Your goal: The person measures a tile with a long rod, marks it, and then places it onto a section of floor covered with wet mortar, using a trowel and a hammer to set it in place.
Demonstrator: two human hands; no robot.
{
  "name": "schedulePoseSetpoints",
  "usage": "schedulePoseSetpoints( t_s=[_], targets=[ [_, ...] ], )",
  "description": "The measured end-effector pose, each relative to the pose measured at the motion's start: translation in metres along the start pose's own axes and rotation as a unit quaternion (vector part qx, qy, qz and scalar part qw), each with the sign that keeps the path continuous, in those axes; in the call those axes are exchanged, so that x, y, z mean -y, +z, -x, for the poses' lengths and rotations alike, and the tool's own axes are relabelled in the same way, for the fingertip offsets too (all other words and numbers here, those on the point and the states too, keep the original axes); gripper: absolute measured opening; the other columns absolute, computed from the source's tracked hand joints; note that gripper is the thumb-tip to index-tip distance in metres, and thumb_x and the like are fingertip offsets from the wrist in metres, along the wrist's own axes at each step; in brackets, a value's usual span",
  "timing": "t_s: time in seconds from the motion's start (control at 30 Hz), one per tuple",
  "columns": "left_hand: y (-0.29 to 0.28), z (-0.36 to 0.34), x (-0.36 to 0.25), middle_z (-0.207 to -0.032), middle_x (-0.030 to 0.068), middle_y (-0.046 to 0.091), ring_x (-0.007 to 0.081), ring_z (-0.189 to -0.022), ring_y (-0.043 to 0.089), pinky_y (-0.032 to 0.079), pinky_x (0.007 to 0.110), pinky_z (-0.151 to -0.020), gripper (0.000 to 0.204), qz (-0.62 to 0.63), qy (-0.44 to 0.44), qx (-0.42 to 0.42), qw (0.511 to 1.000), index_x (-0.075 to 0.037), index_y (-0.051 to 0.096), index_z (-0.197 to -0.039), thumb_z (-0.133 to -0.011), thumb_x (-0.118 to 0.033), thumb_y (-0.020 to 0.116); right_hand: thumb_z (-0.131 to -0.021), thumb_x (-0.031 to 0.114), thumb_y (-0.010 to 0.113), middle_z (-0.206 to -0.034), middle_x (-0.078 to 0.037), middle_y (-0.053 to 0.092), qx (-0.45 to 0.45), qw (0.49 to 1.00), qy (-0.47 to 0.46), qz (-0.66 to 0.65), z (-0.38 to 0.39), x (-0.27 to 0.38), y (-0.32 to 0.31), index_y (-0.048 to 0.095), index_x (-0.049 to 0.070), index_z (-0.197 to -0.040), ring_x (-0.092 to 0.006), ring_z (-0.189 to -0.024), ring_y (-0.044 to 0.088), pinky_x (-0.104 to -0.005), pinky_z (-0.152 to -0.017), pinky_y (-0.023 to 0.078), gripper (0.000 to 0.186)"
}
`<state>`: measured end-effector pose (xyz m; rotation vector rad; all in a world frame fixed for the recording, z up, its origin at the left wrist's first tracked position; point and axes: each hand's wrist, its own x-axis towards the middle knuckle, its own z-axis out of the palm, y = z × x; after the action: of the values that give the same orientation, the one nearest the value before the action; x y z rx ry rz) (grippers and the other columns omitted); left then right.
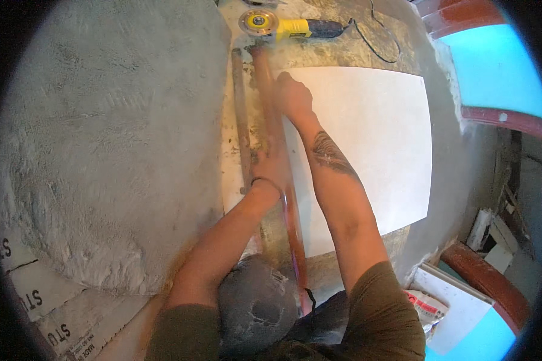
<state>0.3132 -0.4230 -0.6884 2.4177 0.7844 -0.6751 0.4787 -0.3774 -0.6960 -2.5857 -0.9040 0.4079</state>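
Beside rough grey plaster [114,132], the white panel [373,138] looks whole, left hand [269,166] on the brown bar [271,114], right hand [294,96] apart, grips unclear.

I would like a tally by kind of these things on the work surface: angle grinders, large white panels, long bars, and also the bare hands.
Angle grinder: 1
Large white panel: 1
Wide bar and narrow bar: 2
Left hand and right hand: 2
Total: 6
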Motion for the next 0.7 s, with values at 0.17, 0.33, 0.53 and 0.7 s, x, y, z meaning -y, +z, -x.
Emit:
schedulePoseSetpoints(
  t_s=[0.17, 0.33, 0.53, 0.7],
  targets=[
    [-0.007, 0.006, -0.002, -0.15, 0.0159, 0.017, 0.0435, -0.124, 0.034, 0.041, 0.046, -0.1, 0.083, -0.037, 0.005, 0.028, 0.999, -0.004, 0.02, -0.142, -0.078, -0.028, 0.068, -0.085, 0.019, 0.05, -0.078, -0.02, 0.065, 0.056, 0.998, -0.03, 0.023, 0.043, -0.015, -0.012, 0.056, 0.005, -0.09, -0.0389, -0.075, 0.063, -0.0479, -0.068, 0.049, 0.016],
    [0.023, -0.008, 0.015, -0.15, 0.0162, 0.018, 0.0442, -0.123, 0.036, 0.039, 0.046, -0.1, 0.079, 0.055, -0.025, -0.034, 0.998, -0.01, 0.023, -0.141, -0.078, -0.026, 0.068, -0.084, 0.02, 0.053, -0.077, -0.019, 0.064, 0.124, 0.992, -0.014, 0.034, 0.127, -0.03, -0.019, 0.056, 0.005, -0.09, -0.0371, -0.078, 0.063, -0.046, -0.069, 0.05, 0.017],
    [0.025, -0.017, 0.009, -0.146, 0.0239, 0.022, 0.0439, -0.117, 0.044, 0.039, 0.047, -0.099, 0.076, -0.024, 0.013, -0.052, 0.998, -0.009, 0.029, -0.136, -0.075, -0.022, 0.072, -0.085, 0.028, 0.051, -0.075, -0.02, 0.064, 0.179, 0.984, 0.011, 0.008, 0.251, -0.063, -0.026, 0.054, 0.005, -0.088, -0.0391, -0.072, 0.063, -0.0481, -0.065, 0.049, 0.023],
    [0.013, -0.005, 0.011, -0.139, 0.0247, 0.035, 0.0399, -0.114, 0.05, 0.043, 0.045, -0.095, 0.072, 0.002, 0.039, -0.055, 0.998, -0.006, 0.032, -0.132, -0.074, -0.022, 0.073, -0.081, 0.032, 0.056, -0.081, -0.015, 0.064, 0.187, 0.981, 0.03, -0.037, 0.381, -0.095, -0.011, 0.056, 0.006, -0.093, -0.0367, -0.076, 0.062, -0.0442, -0.068, 0.049, 0.028]
  ],
)
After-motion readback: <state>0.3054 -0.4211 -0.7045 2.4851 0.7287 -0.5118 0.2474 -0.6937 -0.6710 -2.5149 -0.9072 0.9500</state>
